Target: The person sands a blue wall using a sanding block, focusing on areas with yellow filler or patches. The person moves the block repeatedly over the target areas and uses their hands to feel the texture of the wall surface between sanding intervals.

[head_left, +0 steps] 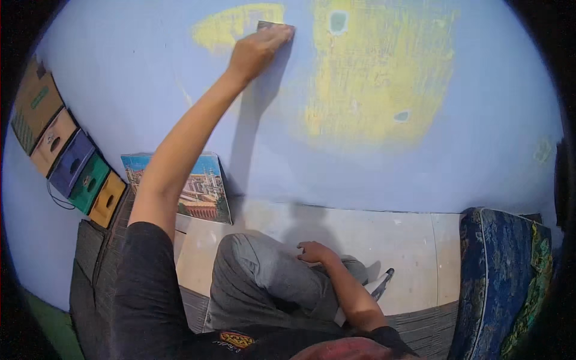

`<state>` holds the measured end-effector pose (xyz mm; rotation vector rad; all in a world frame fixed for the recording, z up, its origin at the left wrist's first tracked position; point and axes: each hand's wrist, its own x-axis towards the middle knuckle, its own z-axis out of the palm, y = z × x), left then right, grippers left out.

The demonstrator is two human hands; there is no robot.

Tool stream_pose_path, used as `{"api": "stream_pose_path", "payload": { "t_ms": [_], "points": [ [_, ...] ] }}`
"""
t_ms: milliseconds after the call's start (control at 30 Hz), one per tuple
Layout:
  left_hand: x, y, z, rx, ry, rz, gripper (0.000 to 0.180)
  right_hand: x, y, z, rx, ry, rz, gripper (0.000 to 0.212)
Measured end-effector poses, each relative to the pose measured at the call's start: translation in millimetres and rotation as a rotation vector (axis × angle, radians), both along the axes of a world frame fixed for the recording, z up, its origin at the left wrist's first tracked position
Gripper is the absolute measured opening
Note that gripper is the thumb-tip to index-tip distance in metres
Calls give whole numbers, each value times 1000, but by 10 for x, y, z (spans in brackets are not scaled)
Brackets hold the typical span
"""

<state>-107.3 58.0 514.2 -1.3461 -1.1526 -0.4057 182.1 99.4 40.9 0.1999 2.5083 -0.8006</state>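
Note:
My left hand (257, 53) reaches up and presses a dark sheet of sandpaper (263, 24) flat against the pale blue wall (252, 138). It works at the right end of a small yellow patch (219, 27). Only the sheet's corners show past my fingers. To the right is a larger rough yellow patch (378, 72) with two small grey-green spots ringed in white. My right hand (313, 252) rests low beside my bent leg, fingers loosely apart and holding nothing.
A picture panel (201, 192) leans on the wall at left, near stacked coloured boxes (87, 180). A white object with a black tip (379, 284) lies by my right forearm. A dark blue patterned cushion (498, 276) stands at right. Light boards (396, 240) line the wall's foot.

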Motion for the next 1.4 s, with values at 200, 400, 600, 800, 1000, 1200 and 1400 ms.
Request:
{"api": "stream_pose_path", "payload": {
  "t_ms": [200,400,600,800,1000,1200,1400],
  "points": [
    [-277,-315,333,217,-73,149,46,55,38,13,50,92,-41,62],
    [-75,225,-102,183,29,77,34,-26,58,-74,13,-7,-30,66],
    [-46,-41,56,58,8,86,39,27,54,-174,27,93,10,63],
    [-168,-443,376,201,-162,74,34,37,19,180,-15,3,-64,68],
    [-18,331,-178,259,-11,38,40,33,17,130,19,-8,-38,70],
    [-27,-8,-26,49,-48,32,41,10,37,48,10,-25,-21,69],
    [-308,-416,219,275,-221,127,41,8,113,-197,81,103,8,67]
  ]
}}
